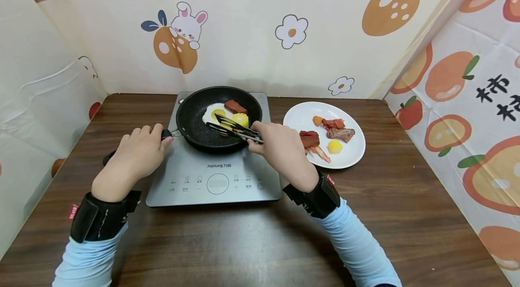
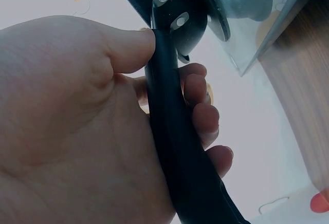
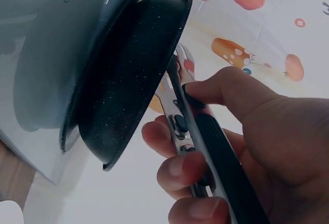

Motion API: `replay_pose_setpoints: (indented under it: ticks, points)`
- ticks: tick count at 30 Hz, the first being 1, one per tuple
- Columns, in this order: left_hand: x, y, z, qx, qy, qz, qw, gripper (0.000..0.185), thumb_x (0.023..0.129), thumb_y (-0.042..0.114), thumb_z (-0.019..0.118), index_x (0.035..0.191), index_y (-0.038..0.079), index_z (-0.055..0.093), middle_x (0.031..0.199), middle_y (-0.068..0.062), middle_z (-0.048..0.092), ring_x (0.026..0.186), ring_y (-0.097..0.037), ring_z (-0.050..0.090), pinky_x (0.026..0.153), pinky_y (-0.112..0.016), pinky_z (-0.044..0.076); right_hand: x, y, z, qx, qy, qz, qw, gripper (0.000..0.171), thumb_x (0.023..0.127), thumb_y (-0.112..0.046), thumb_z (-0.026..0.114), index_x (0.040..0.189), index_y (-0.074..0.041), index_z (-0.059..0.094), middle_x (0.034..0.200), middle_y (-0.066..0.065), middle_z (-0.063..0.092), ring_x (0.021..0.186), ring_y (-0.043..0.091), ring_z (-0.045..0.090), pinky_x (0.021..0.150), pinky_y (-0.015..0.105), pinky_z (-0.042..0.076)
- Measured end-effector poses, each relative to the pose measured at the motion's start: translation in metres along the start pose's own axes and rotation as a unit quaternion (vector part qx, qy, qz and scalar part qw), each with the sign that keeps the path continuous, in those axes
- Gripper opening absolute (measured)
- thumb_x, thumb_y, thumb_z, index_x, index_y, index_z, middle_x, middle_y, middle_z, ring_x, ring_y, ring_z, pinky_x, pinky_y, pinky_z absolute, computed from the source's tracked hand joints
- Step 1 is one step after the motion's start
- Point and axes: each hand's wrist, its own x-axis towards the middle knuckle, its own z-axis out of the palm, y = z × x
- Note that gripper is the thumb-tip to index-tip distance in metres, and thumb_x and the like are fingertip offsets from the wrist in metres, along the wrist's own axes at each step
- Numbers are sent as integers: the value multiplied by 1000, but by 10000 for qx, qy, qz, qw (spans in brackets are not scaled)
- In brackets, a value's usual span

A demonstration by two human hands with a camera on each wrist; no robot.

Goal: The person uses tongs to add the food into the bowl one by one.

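A black speckled frying pan [image 1: 199,131] sits on a silver induction cooker [image 1: 217,158]. My left hand [image 1: 140,151] grips its black handle [image 2: 172,126], fingers wrapped round it in the left wrist view. My right hand [image 1: 280,147] holds black-and-metal tongs [image 3: 205,142], thumb on one arm and fingers round the other. Over the pan, the tong tips [image 1: 222,125] overlap a fried egg [image 1: 210,113] and a yellow round piece [image 1: 240,119]. A reddish-brown slab of meat [image 1: 235,106] lies at the pan's far side.
Right of the cooker stands a white plate [image 1: 353,154] with bacon-like strips [image 1: 334,124], a browned meat piece [image 1: 341,134] and a yellow round piece [image 1: 335,146]. My right forearm passes close to its near-left rim. A patterned wall covering [image 1: 243,30] rises behind the wooden table [image 1: 227,246].
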Motion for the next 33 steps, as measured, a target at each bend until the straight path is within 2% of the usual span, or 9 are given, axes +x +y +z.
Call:
replay_pose_setpoints:
  ticks: [5,13,20,25,33]
  points:
    - [0,0,0,-6,9,15,10000,53,113,33,32,141,-11,37,128,-38,49,120,-54,45,98,-69,36,0,0,-2,-3,-47,174,9998,18,95,-34,69,107,-21,70,80,-3,66,64,17,54,47,30,34]
    - [0,0,1,13,-22,19,10000,54,112,33,32,142,-12,36,131,-39,48,122,-56,44,100,-70,35,-3,2,-1,-48,52,27,10000,24,93,-36,71,110,-20,72,81,-3,68,64,16,57,48,29,36]
    - [-1,1,0,7,54,24,10000,52,113,32,32,140,-12,38,127,-38,49,120,-56,45,98,-70,36,-3,3,-1,77,53,92,9999,28,90,-39,71,105,-15,70,73,-3,58,59,15,52,47,28,34]
    - [0,1,0,-1,68,19,10000,51,112,32,33,139,-12,39,125,-38,50,119,-56,46,97,-70,36,-4,5,-2,180,137,179,9996,27,90,-39,70,104,-16,67,77,-4,59,63,13,54,48,28,36]
    - [0,1,1,-32,15,-12,10000,52,113,33,32,140,-11,38,127,-39,49,121,-57,45,100,-71,35,-6,9,-5,281,54,337,9990,40,92,-42,68,123,-16,68,94,0,71,71,14,61,52,28,41]
